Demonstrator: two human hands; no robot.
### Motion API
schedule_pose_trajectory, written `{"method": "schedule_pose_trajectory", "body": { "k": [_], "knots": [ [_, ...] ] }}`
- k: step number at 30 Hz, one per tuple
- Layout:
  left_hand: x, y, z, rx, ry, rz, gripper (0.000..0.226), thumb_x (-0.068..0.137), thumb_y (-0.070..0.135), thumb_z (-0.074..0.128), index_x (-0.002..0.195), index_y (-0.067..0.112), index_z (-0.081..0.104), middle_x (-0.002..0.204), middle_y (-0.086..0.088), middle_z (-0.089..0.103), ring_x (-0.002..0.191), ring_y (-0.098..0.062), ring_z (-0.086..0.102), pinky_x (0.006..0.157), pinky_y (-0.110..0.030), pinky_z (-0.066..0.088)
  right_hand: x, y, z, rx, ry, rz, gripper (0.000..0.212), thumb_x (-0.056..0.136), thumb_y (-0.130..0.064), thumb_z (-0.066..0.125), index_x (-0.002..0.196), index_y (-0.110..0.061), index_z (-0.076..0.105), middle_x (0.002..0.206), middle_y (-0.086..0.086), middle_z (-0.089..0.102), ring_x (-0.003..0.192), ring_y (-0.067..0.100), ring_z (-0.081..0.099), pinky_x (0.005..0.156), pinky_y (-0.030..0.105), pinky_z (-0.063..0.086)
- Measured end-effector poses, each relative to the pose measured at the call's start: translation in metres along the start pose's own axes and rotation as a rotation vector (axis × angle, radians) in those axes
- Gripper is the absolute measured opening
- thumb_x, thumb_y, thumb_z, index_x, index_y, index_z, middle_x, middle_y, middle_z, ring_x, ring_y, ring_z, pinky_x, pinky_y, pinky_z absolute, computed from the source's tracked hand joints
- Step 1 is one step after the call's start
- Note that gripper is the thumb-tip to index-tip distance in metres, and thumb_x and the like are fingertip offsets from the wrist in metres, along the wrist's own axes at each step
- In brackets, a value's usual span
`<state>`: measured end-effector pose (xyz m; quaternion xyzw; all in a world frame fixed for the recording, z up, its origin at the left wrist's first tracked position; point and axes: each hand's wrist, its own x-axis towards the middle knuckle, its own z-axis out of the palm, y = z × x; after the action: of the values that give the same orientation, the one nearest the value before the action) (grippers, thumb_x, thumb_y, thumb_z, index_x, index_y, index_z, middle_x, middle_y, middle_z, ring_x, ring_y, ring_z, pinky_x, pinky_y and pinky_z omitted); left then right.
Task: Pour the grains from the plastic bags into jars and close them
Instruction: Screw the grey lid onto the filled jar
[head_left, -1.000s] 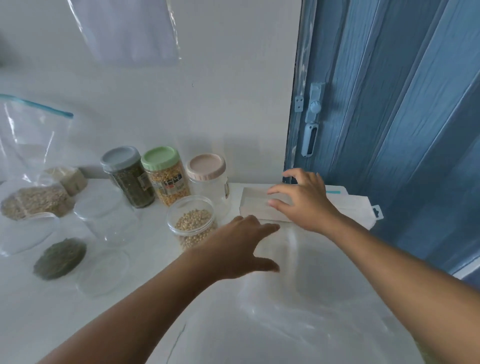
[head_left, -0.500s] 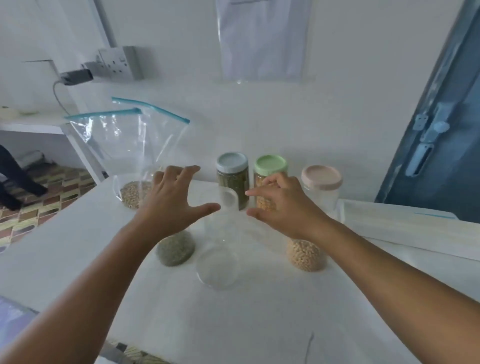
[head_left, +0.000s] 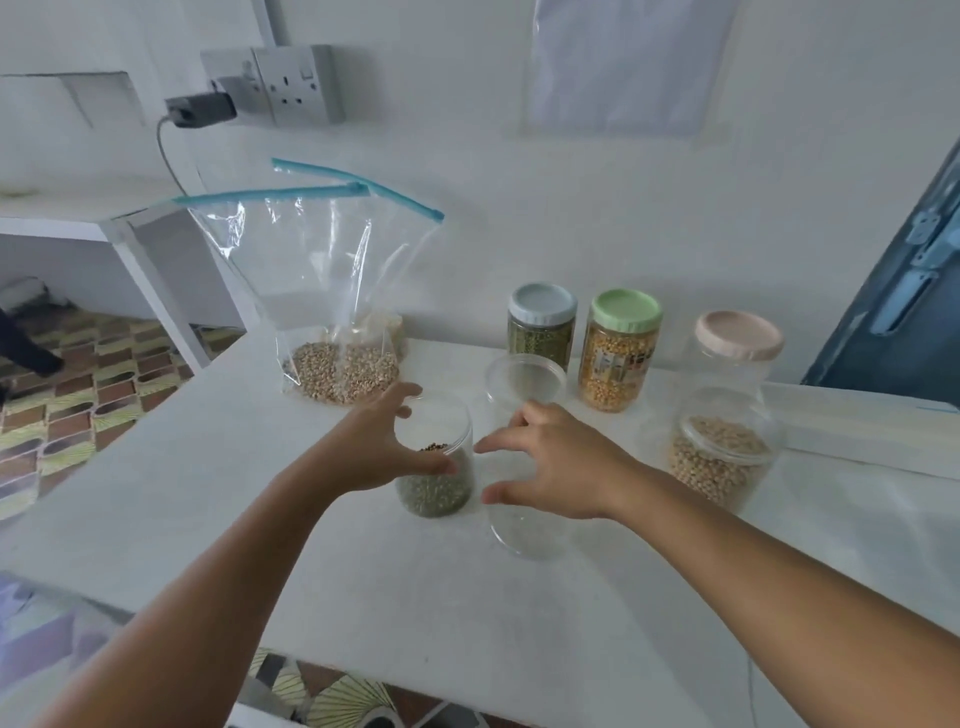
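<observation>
Clear plastic shows between the spread fingers (head_left: 402, 395) of the left hand (head_left: 374, 447), which curve round the open jar (head_left: 441, 467) holding a shallow layer of green grains, thumb against its near wall. The right hand (head_left: 550, 462) hovers just beside it, fingers spread and curved, holding nothing, over an empty clear jar (head_left: 524, 395). Behind stands a zip bag (head_left: 332, 291) with pale grains settled at its bottom, on the white table (head_left: 260, 493).

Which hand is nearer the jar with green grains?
Left. The left hand curls around the jar with green grains, thumb against its front; the right hand hovers just right of it.
</observation>
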<state>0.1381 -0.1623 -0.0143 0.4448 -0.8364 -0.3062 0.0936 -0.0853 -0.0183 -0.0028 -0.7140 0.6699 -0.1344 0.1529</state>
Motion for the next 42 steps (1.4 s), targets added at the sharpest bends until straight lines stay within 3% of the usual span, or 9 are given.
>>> {"method": "schedule_pose_trajectory", "body": {
  "k": [3,9,12,15,19,24,33,38,42],
  "knots": [
    [0.004,-0.003,0.002,-0.027,0.002,0.018,0.114,0.058,0.065,0.093,0.152,0.036,0.036,0.134,0.004,0.053,0.117,-0.018,0.057,0.095,-0.037,0.051,-0.004,-0.001,0.007,-0.075,-0.148,0.032,0.073,0.08,-0.072,0.071,0.146,-0.05,0.048,0.134,-0.011,0.043,0.13,0.009,0.04,0.107,0.037,0.044],
    [0.005,-0.006,0.005,-0.065,0.004,0.012,0.113,0.057,0.065,0.092,0.151,0.039,0.036,0.134,0.005,0.052,0.118,-0.02,0.057,0.096,-0.04,0.052,-0.006,0.009,0.026,-0.238,-0.405,0.104,0.09,0.079,-0.066,0.077,0.155,-0.052,0.031,0.156,-0.003,0.03,0.144,0.022,0.031,0.109,0.043,0.042],
    [0.004,-0.006,0.007,-0.093,0.014,0.006,0.114,0.054,0.066,0.092,0.151,0.04,0.036,0.134,0.005,0.052,0.118,-0.021,0.057,0.098,-0.041,0.052,-0.005,0.014,0.033,-0.214,-0.345,0.093,0.09,0.085,-0.057,0.076,0.159,-0.048,0.025,0.155,0.0,0.03,0.14,0.025,0.036,0.104,0.043,0.045],
    [0.003,-0.005,0.008,-0.106,0.014,0.006,0.116,0.053,0.066,0.09,0.152,0.039,0.035,0.134,0.005,0.051,0.119,-0.021,0.056,0.098,-0.041,0.052,-0.007,0.018,0.037,-0.193,-0.364,0.112,0.101,0.082,-0.059,0.077,0.16,-0.05,0.014,0.164,0.002,0.016,0.148,0.029,0.021,0.115,0.048,0.036],
    [0.004,-0.006,0.008,-0.121,-0.004,0.0,0.115,0.055,0.065,0.091,0.152,0.04,0.034,0.137,0.004,0.05,0.12,-0.021,0.055,0.097,-0.04,0.051,-0.014,0.021,0.036,-0.213,-0.323,0.108,0.094,0.081,-0.066,0.074,0.159,-0.049,0.024,0.161,0.005,0.015,0.145,0.03,0.013,0.119,0.046,0.024],
    [0.005,-0.009,0.009,-0.139,-0.002,0.001,0.116,0.055,0.065,0.091,0.152,0.041,0.034,0.138,0.003,0.05,0.12,-0.022,0.055,0.094,-0.039,0.051,-0.023,0.026,0.041,-0.105,-0.248,0.183,0.09,0.08,-0.069,0.073,0.154,-0.048,0.026,0.155,0.009,0.019,0.143,0.033,0.023,0.114,0.047,0.034],
    [0.004,-0.016,0.015,-0.211,0.042,0.021,0.122,0.057,0.06,0.094,0.157,0.04,0.028,0.141,0.003,0.05,0.122,-0.025,0.056,0.092,-0.037,0.05,-0.024,0.015,0.028,0.054,-0.058,0.227,0.114,0.071,-0.059,0.087,0.155,-0.034,0.014,0.145,0.007,0.042,0.124,0.023,0.05,0.098,0.037,0.049],
    [-0.001,-0.026,0.019,-0.315,0.041,0.026,0.138,0.05,0.058,0.1,0.161,0.035,0.021,0.142,0.004,0.051,0.128,-0.028,0.052,0.101,-0.045,0.049,-0.014,-0.008,0.006,0.054,0.035,0.145,0.115,0.069,-0.06,0.085,0.152,-0.036,0.009,0.142,0.009,0.044,0.127,0.024,0.044,0.098,0.039,0.049],
    [-0.003,-0.029,0.02,-0.373,0.01,0.04,0.14,0.043,0.059,0.1,0.159,0.032,0.027,0.141,0.009,0.05,0.133,-0.027,0.049,0.105,-0.046,0.048,0.0,-0.027,-0.002,0.142,0.108,0.087,0.116,0.069,-0.064,0.084,0.154,-0.036,0.01,0.152,0.008,0.04,0.141,0.025,0.038,0.11,0.044,0.043]
  ]
}}
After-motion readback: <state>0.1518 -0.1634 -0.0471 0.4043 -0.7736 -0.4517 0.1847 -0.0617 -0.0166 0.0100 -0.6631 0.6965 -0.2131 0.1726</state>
